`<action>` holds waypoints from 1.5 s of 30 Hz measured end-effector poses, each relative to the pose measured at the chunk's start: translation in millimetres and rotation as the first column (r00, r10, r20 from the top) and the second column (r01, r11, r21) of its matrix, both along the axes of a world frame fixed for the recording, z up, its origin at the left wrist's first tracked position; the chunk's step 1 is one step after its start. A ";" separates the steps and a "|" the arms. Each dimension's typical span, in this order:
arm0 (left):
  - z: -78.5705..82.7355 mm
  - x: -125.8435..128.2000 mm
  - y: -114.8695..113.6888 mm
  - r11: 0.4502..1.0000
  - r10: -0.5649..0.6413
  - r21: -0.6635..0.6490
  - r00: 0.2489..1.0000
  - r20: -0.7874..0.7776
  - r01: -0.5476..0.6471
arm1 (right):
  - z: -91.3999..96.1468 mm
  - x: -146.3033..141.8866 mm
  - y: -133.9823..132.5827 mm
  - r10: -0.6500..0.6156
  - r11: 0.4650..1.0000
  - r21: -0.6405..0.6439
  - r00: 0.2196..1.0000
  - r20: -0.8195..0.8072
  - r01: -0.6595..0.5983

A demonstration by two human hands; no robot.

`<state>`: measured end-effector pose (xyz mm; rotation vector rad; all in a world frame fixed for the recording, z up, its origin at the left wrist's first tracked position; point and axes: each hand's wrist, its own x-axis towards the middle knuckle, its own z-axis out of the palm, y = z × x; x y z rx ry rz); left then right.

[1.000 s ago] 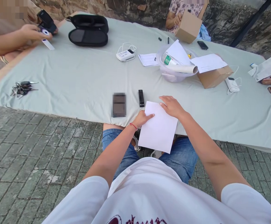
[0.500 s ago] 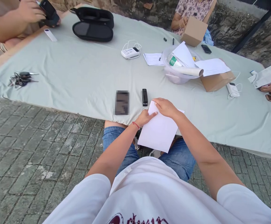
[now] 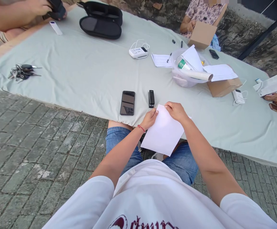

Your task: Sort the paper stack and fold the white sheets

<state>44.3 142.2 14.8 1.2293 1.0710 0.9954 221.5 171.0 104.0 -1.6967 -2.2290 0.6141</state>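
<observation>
White paper (image 3: 163,135), a sheet or a thin stack, lies tilted between my hands, its near end hanging over the table's edge above my lap. My left hand (image 3: 150,118) grips its left edge, thumb on top. At the far right corner my right hand (image 3: 176,111) pinches the paper between thumb and fingers. Just beyond my hands a black stapler (image 3: 151,98) rests on the cloth. To its left lies a dark smartphone (image 3: 127,103), screen up.
The cloth-covered table (image 3: 86,70) bears keys (image 3: 23,72), an open black case (image 3: 101,24), a white corded device (image 3: 138,52), a clear bin (image 3: 182,81) with papers and a bottle, and a cardboard box (image 3: 224,86). Other people sit at the left, far and right sides.
My right hand has drawn back from across the paper's top to its right corner. My left hand has shifted slightly up along the left edge. The view has moved a little.
</observation>
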 end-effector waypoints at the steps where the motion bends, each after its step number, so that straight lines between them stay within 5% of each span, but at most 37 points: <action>1: -0.6 0.0 0.0 1.000 0.002 0.020 1.000 -0.022 -0.001 | -1.6 7.0 -2.9 -0.034 0.997 0.070 0.999 -0.020 0.035; 4: -0.8 -0.3 0.4 0.997 0.006 0.077 0.998 -0.056 -0.002 | -13.5 39.6 -17.8 -0.278 0.905 0.283 0.945 -0.175 0.319; 7: 0.8 -1.0 1.3 0.995 0.018 0.095 0.998 -0.056 -0.013 | -35.5 72.2 -42.9 -0.543 0.755 0.072 0.684 -0.488 0.651; 9: 2.2 -1.5 1.9 0.996 0.022 0.087 0.999 -0.038 -0.018 | -50.7 83.1 -62.9 -0.639 0.726 -0.295 0.453 -0.621 0.621; 11: 3.4 -2.0 2.2 0.996 0.028 0.085 0.999 -0.023 -0.026 | -62.3 84.3 -81.8 -0.689 0.716 -0.551 0.305 -0.658 0.428; 13: 4.3 -2.4 2.2 0.994 0.044 0.101 0.998 -0.038 -0.040 | -69.4 79.9 -96.8 -0.691 0.720 -0.633 0.212 -0.691 0.285; 16: 4.0 -2.1 1.8 0.988 0.083 0.136 0.993 -0.089 -0.071 | -75.1 72.2 -109.4 -0.672 0.732 -0.629 0.120 -0.731 0.263; 19: 0.7 -0.8 2.1 0.981 0.135 0.157 0.981 -0.136 -0.113 | -80.6 67.5 -112.4 -0.631 0.762 -0.575 0.144 -0.762 0.296; 26: -9.7 0.8 4.7 0.969 0.172 0.212 0.961 -0.218 -0.126 | -94.4 62.2 -110.6 -0.532 0.824 -0.387 0.329 -0.780 0.414; 35: -10.4 1.6 4.5 0.966 0.191 0.218 0.955 -0.227 -0.142 | -99.4 61.7 -103.7 -0.568 0.719 -0.396 0.156 -0.808 0.571; 45: -11.1 2.6 3.5 0.958 0.214 0.246 0.941 -0.263 -0.149 | -103.2 63.6 -106.1 -0.606 0.717 -0.345 0.298 -0.738 0.605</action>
